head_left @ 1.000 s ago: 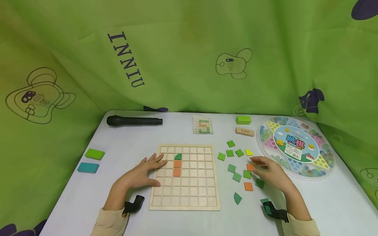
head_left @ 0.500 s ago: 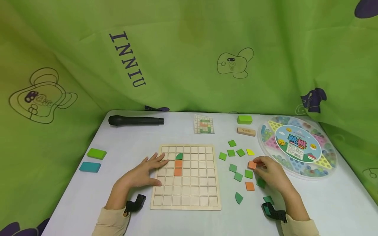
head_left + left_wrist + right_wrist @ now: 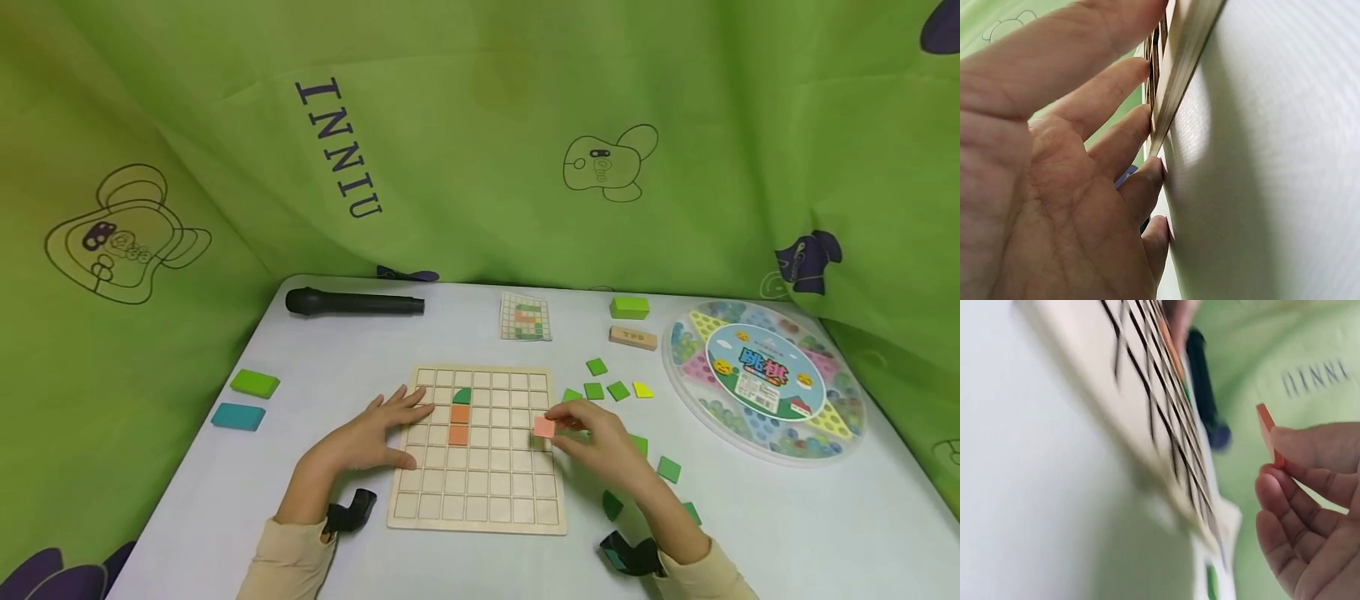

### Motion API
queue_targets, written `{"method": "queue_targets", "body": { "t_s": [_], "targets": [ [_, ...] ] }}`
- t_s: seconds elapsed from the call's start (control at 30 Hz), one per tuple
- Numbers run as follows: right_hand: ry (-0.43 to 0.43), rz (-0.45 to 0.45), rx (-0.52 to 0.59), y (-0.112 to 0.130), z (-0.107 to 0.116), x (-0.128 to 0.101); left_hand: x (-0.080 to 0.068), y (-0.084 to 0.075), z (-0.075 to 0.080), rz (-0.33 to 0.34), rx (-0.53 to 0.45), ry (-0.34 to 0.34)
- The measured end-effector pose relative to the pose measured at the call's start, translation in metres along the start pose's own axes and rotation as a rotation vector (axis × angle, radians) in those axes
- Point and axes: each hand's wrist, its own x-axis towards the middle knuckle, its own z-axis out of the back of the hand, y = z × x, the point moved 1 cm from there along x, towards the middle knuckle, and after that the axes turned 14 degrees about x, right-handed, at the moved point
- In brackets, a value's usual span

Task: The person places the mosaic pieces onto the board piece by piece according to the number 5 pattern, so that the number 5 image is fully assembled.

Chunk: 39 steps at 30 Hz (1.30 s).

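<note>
Wooden grid tray (image 3: 480, 500) holds two orange tiles (image 3: 459, 424), one green piece (image 3: 462, 396).

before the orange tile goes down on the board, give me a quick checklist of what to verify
1. Tile held: right hand pinches the orange tile at its fingertips, also seen in the right wrist view. Ok.
2. Board steadied: left hand rests flat on the left edge of the wooden grid board. Ok.
3. Tile over the board: it sits above the right-hand columns. Ok.
4. Free cells: only the dark green piece and two orange tiles fill squares. Ok.
5. Pattern card readable: too small. Cannot tell.
6. Tile square to the grid: cannot tell.
</note>
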Motion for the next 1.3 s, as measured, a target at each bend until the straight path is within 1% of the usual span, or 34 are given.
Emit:
{"method": "queue_targets", "body": {
  "t_s": [0.1, 0.2, 0.33, 0.4, 0.5, 0.63, 0.73, 0.83, 0.93, 1.03, 1.1, 1.17, 1.2, 1.3],
  "targets": [
    [0.079, -0.016, 0.054, 0.003, -0.019, 0.014, 0.001, 0.000, 0.000, -0.001, 0.003, -0.002],
    [0.149, -0.039, 0.072, 0.005, -0.034, 0.026, 0.002, -0.001, -0.001, 0.000, 0.001, -0.003],
    [0.221, -0.050, 0.026, 0.008, -0.048, 0.037, 0.004, -0.003, -0.002, 0.007, -0.001, 0.001],
    [0.253, -0.040, -0.008, 0.008, -0.052, 0.040, 0.004, -0.003, -0.002, 0.006, -0.002, 0.003],
    [0.274, -0.016, -0.077, 0.009, -0.058, 0.043, 0.004, -0.003, -0.002, 0.000, 0.000, 0.001],
    [0.262, 0.015, -0.159, 0.007, -0.064, 0.045, 0.005, -0.002, -0.002, -0.012, 0.007, 0.000],
    [0.266, 0.036, -0.186, 0.007, -0.066, 0.046, 0.005, -0.002, -0.002, -0.016, 0.007, -0.002],
    [0.288, 0.043, -0.195, 0.006, -0.067, 0.047, 0.005, -0.001, -0.002, -0.018, 0.002, -0.006],
    [0.308, 0.023, -0.161, 0.007, -0.063, 0.045, 0.004, -0.001, -0.002, -0.017, 0.000, -0.005],
    [0.293, 0.006, -0.090, 0.009, -0.050, 0.038, 0.003, -0.001, -0.003, -0.012, 0.008, 0.002],
    [0.265, 0.005, -0.042, 0.011, -0.037, 0.031, 0.003, -0.001, -0.002, -0.006, 0.011, 0.001],
    [0.227, 0.019, -0.016, 0.011, -0.023, 0.022, 0.002, 0.000, -0.002, 0.002, 0.003, -0.002],
    [0.206, 0.031, -0.010, 0.011, -0.015, 0.017, 0.001, 0.000, -0.001, 0.004, -0.005, -0.004],
    [0.136, 0.031, -0.017, 0.007, 0.008, -0.001, 0.001, -0.001, 0.000, 0.009, -0.021, -0.007]
  ]
}}
